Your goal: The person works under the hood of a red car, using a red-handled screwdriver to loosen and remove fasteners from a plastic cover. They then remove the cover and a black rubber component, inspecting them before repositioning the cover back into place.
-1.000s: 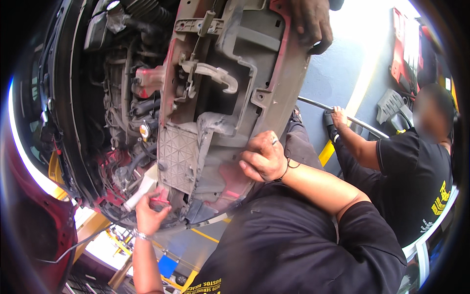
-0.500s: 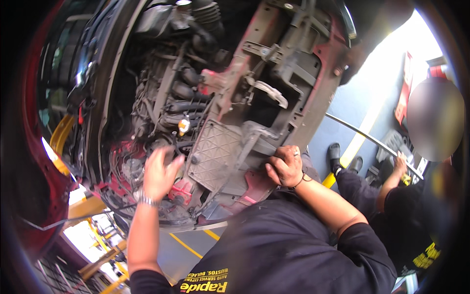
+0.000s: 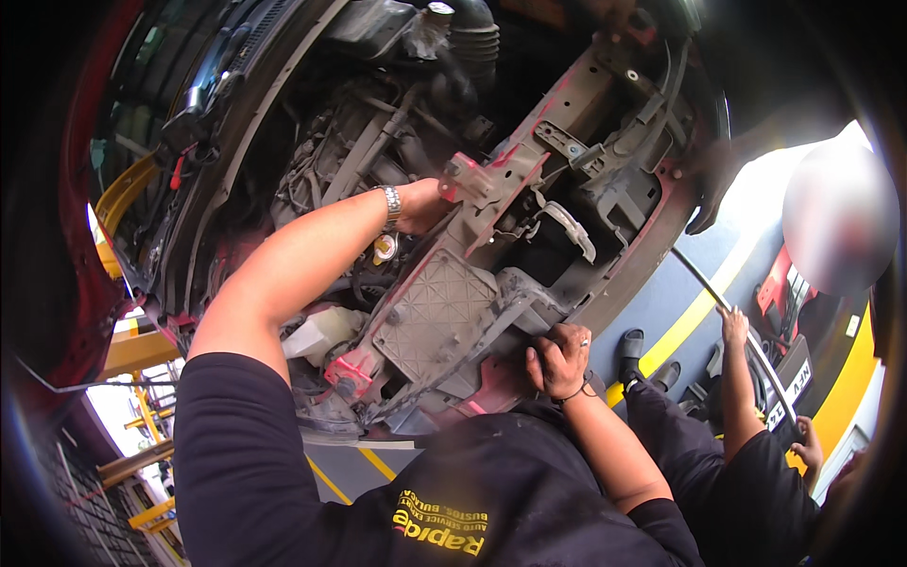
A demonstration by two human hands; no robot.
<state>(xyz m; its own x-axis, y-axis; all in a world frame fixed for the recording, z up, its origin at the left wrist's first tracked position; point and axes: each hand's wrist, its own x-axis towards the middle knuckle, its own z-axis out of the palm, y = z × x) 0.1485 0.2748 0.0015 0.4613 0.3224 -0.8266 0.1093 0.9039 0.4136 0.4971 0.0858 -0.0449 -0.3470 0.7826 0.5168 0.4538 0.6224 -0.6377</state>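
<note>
Inside the open engine bay of a red car, my left hand reaches down beside a red bracket on the front body frame. Its fingers are hidden behind that bracket. A yellow cap is just below my left wrist. My right hand is closed at the front edge of the car, by a grey support; whatever lies in its curled fingers is hidden. Between my arms sits a dusty ribbed square panel. A pale curved metal piece is fixed farther along the frame.
At right, a co-worker's hand grips a long thin bar that slants beside the car. A whitish reservoir sits under my left forearm. Engine hoses and pipes crowd the bay. A yellow line crosses the floor.
My left hand has moved away and to the right, from above the near corner of the bay to behind the red bracket. My right hand stays closed at the front edge. The view has shifted.
</note>
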